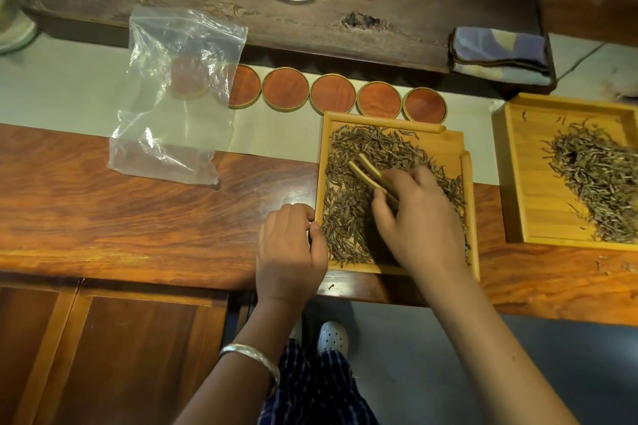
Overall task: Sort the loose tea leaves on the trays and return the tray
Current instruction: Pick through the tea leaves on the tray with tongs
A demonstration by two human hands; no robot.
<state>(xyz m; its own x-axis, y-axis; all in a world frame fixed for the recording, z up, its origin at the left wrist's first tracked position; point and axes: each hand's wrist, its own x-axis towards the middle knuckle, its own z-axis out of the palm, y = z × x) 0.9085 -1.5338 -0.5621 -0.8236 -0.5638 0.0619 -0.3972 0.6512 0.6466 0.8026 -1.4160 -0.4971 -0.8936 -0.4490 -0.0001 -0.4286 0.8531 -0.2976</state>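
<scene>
The left hand [290, 245] is pinching the near tray [470, 217] by its left rim while the right hand [419, 217] is gripping bamboo tongs [371, 176], raking tea leaves [348, 217]; sorting is underway, and next needs careful picking.

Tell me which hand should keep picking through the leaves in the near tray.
Right. The right hand already holds the bamboo tongs over the tea leaves inside the near tray. The left hand rests at the tray's left edge, better suited to steadying it.
</scene>
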